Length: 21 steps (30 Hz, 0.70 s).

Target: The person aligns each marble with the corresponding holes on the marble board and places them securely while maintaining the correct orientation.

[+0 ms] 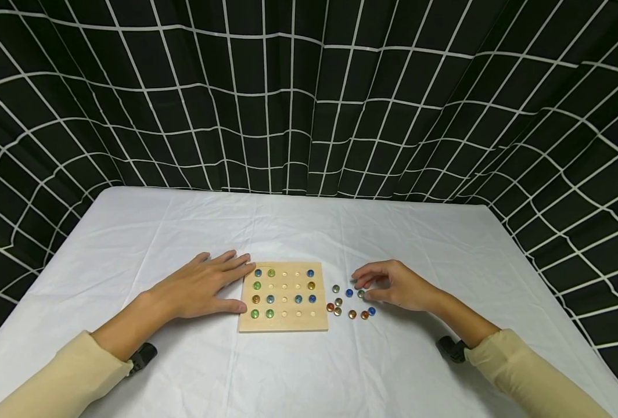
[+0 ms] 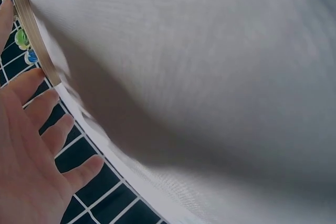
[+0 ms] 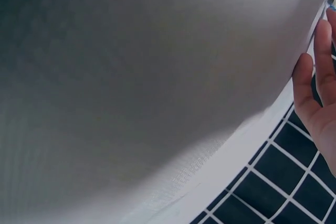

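A light wooden board (image 1: pixel 284 323) with rows of round hollows lies on the white cloth. Several blue, green and amber glass beads sit in its hollows, mostly in the two left columns and on the right side. At the board's left edge my left hand (image 1: pixel 204 284) rests palm down with fingers spread, index fingertip by the top corner and thumb on the lower side. My right hand (image 1: pixel 400 287) is over loose beads to the right, fingers loosely bent. Its thumb tip is right beside a grey-green bead (image 1: pixel 361 294), with the index fingertip just above.
Several loose beads lie between board and right hand, among them a blue bead (image 1: pixel 349 293), a red-brown bead (image 1: pixel 330 307) and an amber bead (image 1: pixel 352 314). A white cloth (image 1: pixel 288 371) covers the table. Behind hangs a black curtain (image 1: pixel 267 104) with white grid lines.
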Motion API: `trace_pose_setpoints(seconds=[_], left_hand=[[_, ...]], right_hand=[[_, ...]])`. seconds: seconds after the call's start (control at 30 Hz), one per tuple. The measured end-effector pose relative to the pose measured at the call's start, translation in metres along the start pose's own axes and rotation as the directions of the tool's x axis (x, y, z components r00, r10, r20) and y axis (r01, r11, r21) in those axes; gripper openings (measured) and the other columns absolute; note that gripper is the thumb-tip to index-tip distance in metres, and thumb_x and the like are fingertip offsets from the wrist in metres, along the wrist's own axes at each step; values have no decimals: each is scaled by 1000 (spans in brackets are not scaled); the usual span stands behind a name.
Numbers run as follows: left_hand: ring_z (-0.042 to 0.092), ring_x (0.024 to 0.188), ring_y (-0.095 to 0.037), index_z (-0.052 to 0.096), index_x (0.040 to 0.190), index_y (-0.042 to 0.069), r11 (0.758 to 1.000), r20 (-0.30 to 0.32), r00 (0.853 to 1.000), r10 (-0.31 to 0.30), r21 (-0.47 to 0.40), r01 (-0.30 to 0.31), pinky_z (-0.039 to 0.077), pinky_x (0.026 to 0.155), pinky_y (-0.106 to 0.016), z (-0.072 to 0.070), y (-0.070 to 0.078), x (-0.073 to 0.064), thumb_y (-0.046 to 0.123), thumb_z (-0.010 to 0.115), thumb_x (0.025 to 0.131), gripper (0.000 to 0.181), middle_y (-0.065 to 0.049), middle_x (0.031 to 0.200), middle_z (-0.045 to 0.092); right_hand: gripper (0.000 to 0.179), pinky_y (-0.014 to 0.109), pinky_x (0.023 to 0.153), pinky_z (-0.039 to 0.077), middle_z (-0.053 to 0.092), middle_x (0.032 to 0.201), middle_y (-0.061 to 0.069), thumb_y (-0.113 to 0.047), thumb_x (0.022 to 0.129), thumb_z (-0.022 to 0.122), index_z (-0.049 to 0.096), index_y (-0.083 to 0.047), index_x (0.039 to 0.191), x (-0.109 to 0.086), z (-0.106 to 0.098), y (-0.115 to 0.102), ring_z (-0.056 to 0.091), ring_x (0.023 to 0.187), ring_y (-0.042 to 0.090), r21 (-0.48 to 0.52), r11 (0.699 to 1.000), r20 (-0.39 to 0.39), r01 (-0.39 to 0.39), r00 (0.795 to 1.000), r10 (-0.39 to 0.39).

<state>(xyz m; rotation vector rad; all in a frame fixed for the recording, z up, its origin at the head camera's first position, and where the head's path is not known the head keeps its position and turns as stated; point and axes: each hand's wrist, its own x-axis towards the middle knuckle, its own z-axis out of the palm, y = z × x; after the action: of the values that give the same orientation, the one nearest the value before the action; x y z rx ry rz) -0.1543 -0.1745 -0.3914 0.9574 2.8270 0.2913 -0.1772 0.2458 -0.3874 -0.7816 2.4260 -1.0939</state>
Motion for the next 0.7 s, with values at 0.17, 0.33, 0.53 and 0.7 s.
trace_pose_setpoints(seconds=[0.17,0.33,0.53,0.7], left_hand=[[28,148,-30,37,156,22,1000,1,1000,22,11,-22,26,110,-63,0,2,0,76,47,88,87,1,160,34],[29,147,-30,37,156,22,999,4,1000,28,28,-28,27,109,-63,0,2,0,78,47,87,89,1,160,34],[30,147,-29,37,156,23,999,8,1000,27,43,-27,27,109,-63,0,1,-1,81,45,85,91,2,160,34],[30,147,-29,37,156,23,999,13,1000,25,46,-26,28,109,-62,0,2,-1,81,45,85,91,2,160,34]], right_hand=[[35,39,91,52,74,103,0,0,85,76,69,-5,119,1,1,1,68,100,19,-10,1000,0,0,1000,0],[35,38,91,52,74,102,-1,0,85,76,69,-5,119,2,2,1,68,99,17,-23,1000,5,7,1000,-7],[36,37,89,53,73,101,-1,1,84,76,69,-5,119,3,2,1,67,98,17,-22,1000,10,12,1000,-12],[35,36,88,53,73,101,-2,2,85,76,70,-5,118,3,3,0,67,97,17,-29,1000,8,10,1000,-9]])
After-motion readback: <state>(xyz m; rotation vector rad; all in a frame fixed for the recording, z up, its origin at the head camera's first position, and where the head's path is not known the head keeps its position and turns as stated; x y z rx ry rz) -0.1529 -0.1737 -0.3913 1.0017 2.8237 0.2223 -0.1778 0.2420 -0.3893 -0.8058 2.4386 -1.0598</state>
